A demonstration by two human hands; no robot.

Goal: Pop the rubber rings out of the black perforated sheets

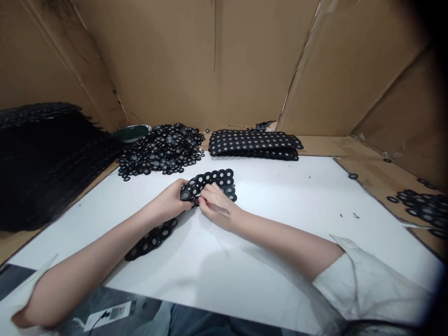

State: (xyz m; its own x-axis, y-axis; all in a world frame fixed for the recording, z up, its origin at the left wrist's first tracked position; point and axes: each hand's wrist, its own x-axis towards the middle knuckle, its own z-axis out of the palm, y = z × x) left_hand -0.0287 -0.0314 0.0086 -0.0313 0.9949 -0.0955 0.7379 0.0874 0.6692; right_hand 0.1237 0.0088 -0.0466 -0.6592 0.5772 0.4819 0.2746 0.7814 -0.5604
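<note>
A strip of linked black rings is raised a little above the white board, its rings joined edge to edge in rows. My left hand is closed around the strip's left end, thumb below and fingers behind. The fingers of my right hand are pinched together at the strip's lower edge, close to the left fingertips; what sits between them is too small to make out. Another stretch of joined black rings lies on the board beneath my left forearm, and whether it belongs to the same strip is hidden.
A heap of loose black rings lies at the back left, beside a bowl of dark green bits. A folded ring mat rests at the back. More rings lie right. A large dark stack stands left. Cardboard walls enclose the board.
</note>
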